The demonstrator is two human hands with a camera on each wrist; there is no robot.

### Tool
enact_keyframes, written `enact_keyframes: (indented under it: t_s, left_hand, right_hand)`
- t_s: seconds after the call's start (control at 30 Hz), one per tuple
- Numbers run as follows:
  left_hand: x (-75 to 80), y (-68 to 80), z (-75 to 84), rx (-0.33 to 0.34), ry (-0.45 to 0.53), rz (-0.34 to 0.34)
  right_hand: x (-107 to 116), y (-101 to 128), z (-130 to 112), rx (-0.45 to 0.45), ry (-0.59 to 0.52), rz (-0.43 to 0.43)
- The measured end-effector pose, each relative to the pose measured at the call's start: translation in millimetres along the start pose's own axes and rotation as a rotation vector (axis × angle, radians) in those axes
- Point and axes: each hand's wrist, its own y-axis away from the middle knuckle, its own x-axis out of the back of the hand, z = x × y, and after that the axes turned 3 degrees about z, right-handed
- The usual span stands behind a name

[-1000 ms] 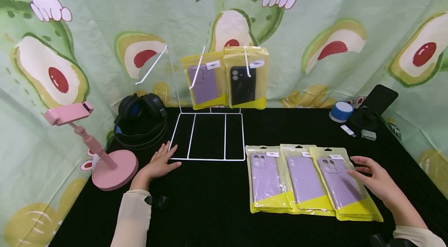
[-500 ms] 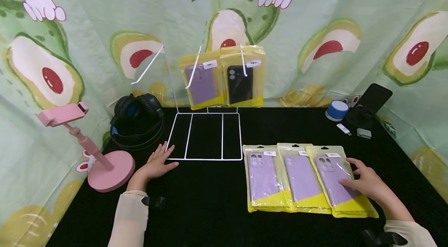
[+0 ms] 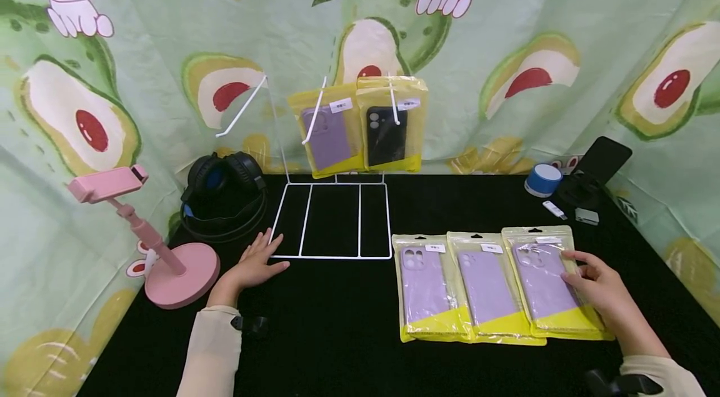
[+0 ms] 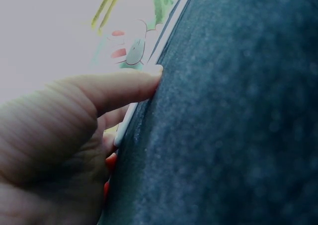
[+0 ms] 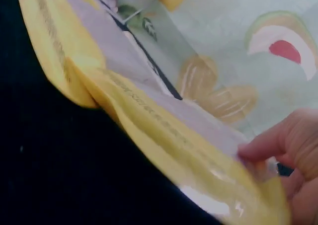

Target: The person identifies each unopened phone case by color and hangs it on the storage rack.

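Note:
Three yellow packets with purple phone cases lie side by side on the black table (image 3: pixel 337 322): left packet (image 3: pixel 427 287), middle packet (image 3: pixel 488 287), right packet (image 3: pixel 545 281). My right hand (image 3: pixel 585 275) pinches the right packet at its right edge; in the right wrist view that packet (image 5: pixel 149 120) is lifted off the cloth, with my fingers (image 5: pixel 283 140) on it. My left hand (image 3: pixel 264 253) lies flat on the table with straight fingers (image 4: pixel 124 86), touching the front left corner of the white wire rack (image 3: pixel 332 222). A purple case packet (image 3: pixel 329 134) and a black one (image 3: pixel 389 134) hang on the rack.
Black headphones (image 3: pixel 225 194) and a pink phone stand (image 3: pixel 163 247) stand at the left. A blue speaker (image 3: pixel 543 179), a black phone holder (image 3: pixel 599 165), a white stick (image 3: pixel 555 209) and a small grey box (image 3: pixel 586 216) sit at the back right. Avocado-print cloth surrounds the table.
My right hand moved from the top of the right packet to its right edge and took hold of it; the packet now lies straighter and a little farther back. The left hand stayed put.

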Motion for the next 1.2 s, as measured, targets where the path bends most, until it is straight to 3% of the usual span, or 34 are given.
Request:
enact_keyframes:
  t_s: [0.1,0.33,0.7,0.93,1.2]
  left_hand:
    - [0.2,0.5,-0.1,-0.006,-0.002,-0.002]
    - [0.6,0.1,0.1,0.004,-0.001,0.003]
    - [-2.8,-1.9,0.6,-0.019,0.007,0.004]
    - [-2.4,-1.5,-0.3,0.009,0.005,-0.009]
    - [-0.9,-0.8,-1.8,0.005,-0.008,-0.008]
  right_hand:
    - [-1,2,-6,0.042,-0.101,0.047]
    - [-13,11,-48,0.273,-0.304,0.074]
    - [-52,21,-125,0.520,-0.459,-0.113]
    - [-81,24,-174,0.644,-0.520,-0.256]
    - [-110,30,-239,0.816,-0.682,-0.333]
